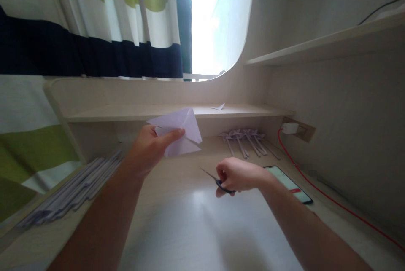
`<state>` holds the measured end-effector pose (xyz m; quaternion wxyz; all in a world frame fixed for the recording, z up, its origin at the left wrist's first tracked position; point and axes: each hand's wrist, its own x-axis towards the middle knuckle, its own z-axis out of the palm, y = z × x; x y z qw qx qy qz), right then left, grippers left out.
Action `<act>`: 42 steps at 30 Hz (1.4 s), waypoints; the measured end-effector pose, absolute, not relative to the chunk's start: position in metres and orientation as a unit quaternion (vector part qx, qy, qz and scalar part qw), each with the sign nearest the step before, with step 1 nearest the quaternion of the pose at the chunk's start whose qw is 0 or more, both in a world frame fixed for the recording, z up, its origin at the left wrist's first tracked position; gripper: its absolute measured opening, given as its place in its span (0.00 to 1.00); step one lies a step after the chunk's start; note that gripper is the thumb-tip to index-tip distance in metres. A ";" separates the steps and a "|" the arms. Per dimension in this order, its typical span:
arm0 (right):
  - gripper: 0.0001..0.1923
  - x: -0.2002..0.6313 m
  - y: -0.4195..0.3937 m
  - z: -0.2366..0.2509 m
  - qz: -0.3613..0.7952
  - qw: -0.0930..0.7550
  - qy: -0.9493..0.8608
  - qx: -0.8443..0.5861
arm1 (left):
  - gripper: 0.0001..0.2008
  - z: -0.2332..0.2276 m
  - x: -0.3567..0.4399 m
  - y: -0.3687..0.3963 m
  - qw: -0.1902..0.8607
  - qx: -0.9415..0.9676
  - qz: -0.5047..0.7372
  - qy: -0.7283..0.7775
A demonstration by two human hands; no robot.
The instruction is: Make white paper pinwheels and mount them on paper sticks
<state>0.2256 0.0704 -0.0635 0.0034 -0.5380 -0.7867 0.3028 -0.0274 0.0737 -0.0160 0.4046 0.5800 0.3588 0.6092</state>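
My left hand (158,144) pinches a sheet of pale paper (191,125) with the thumb on top, holding it up above the desk. Creases run across the paper, and slits are cut in from its left and right edges. Lower and to the right, my right hand (236,175) is closed around the dark handles of a pair of scissors (209,173). The blades look closed and point up and left, toward the paper but apart from it.
Rolled paper strips (76,189) lie along the desk's left side. Several paper pinwheels on sticks (245,140) rest at the back right. A phone (289,184) lies by my right forearm, near a red cable (311,182) from a white charger (290,127). A paper scrap (219,107) sits on the shelf (126,113).
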 end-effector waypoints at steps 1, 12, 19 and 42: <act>0.18 0.219 0.074 -0.072 0.308 -0.017 -0.788 -0.534 | 0.18 -0.017 -0.027 0.074 0.408 0.592 0.592 0.364; 0.13 0.185 0.082 -0.127 0.277 -0.143 -0.815 -0.489 | 0.15 -0.020 -0.023 0.074 0.442 0.604 0.532 0.396; 0.16 0.197 0.087 -0.113 0.274 -0.064 -0.841 -0.462 | 0.13 -0.018 -0.021 0.072 0.459 0.607 0.512 0.399; 0.07 0.226 0.046 -0.039 0.304 0.377 -0.817 -0.314 | 0.09 -0.022 -0.014 0.072 0.461 0.617 0.475 0.425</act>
